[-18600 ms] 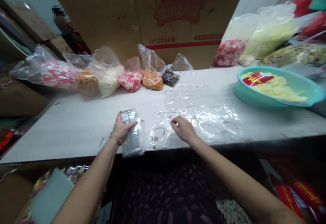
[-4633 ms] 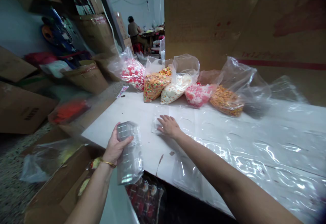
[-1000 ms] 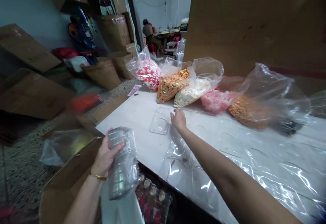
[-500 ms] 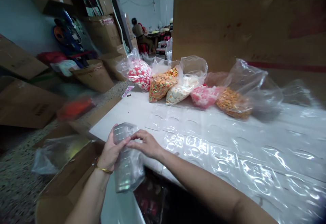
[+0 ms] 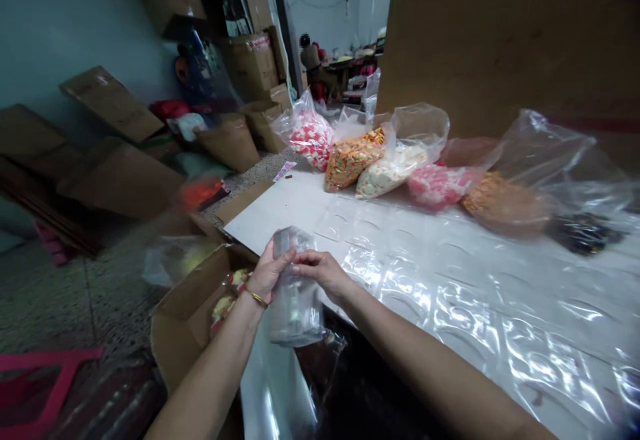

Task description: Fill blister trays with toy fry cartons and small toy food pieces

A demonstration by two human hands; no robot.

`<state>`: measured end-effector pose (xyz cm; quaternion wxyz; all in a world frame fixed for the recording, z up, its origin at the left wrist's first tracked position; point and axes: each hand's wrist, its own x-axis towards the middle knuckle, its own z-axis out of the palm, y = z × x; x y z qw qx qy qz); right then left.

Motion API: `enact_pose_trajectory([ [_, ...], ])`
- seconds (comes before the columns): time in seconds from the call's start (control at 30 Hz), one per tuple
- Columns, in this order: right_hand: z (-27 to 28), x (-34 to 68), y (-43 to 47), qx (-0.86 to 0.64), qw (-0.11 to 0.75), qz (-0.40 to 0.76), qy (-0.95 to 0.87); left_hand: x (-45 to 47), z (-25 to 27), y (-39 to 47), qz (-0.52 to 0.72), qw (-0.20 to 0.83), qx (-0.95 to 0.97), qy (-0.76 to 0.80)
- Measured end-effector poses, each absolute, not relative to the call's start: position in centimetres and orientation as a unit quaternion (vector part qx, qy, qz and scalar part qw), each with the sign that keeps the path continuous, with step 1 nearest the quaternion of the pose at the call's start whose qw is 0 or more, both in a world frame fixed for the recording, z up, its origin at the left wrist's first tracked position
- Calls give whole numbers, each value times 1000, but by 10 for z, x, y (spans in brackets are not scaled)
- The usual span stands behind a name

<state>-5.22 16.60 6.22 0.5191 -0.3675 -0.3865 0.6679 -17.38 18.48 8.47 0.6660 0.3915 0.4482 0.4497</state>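
A blurred stack of clear plastic trays (image 5: pixel 295 317) is held upright over the near edge of the table. My left hand (image 5: pixel 269 272) wraps around its left side, thumb across the front. Thumb and fingers of my right hand (image 5: pixel 325 273) pinch at the upper part of the stack, close to the left thumb; whether a single tray is between them I cannot make out. Similar clear trays (image 5: pixel 465 287) with round hollows lie in rows over the white tabletop (image 5: pixel 265 217).
Along the table's back stand clear bags of small pieces: red-and-white (image 5: pixel 311 137), orange (image 5: pixel 353 163), white (image 5: pixel 385 175), pink (image 5: pixel 443 187) and others. An open carton (image 5: pixel 175 333) with wrapped items (image 5: pixel 223 307) is at my left. Cardboard boxes (image 5: pixel 250 63) and a seated person (image 5: pixel 313 60) are beyond.
The view has swung left, so the scene sits further right. Both hands keep hold of the stack. Wrapped items in the carton and a dark-filled bag now show.
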Motion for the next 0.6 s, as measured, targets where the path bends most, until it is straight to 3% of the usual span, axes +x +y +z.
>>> enact_pose_trajectory([
  [0.33, 29, -62, 154, -495, 567, 583, -306, -215, 66, 200, 484, 518, 443, 549],
  [0.6, 10, -33, 172, -610, 506, 566, -227, -252, 55, 205, 466, 454, 464, 601],
])
